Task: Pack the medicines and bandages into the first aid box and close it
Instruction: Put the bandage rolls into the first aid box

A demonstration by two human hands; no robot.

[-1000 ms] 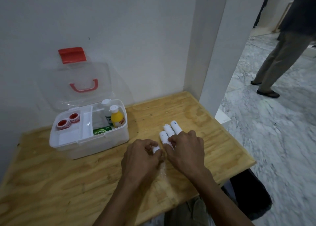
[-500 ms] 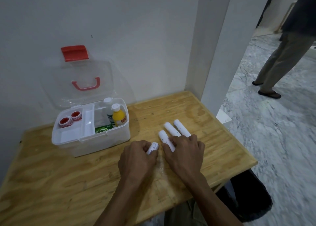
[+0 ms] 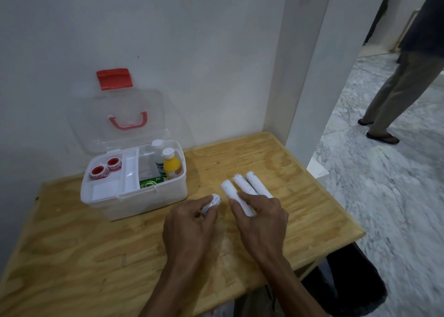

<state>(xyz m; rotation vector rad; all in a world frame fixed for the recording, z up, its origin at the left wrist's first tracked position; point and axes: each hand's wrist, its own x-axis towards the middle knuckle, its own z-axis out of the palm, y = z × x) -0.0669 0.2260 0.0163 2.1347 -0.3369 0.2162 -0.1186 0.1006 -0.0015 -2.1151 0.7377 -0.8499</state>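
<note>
Head view: both your hands are on the bandage rolls, and the first aid box (image 3: 134, 194) stands open.
Your left hand (image 3: 189, 223) is curled around one white roll (image 3: 211, 205), just off the box's front right corner. Your right hand (image 3: 260, 223) lies half-closed over three rolls (image 3: 242, 188) side by side on the worktop (image 3: 72, 256); firm grip not confirmed. A yellow bottle (image 3: 171, 166) stands inside the box.

Both forearms are extended forward, palms turned down. The left hand (image 3: 189, 223) is curled, fingers closed around a white roll (image 3: 211, 205). The right hand (image 3: 262, 220) is laid beside it, fingers bent over three white rolls (image 3: 242, 192).
</note>
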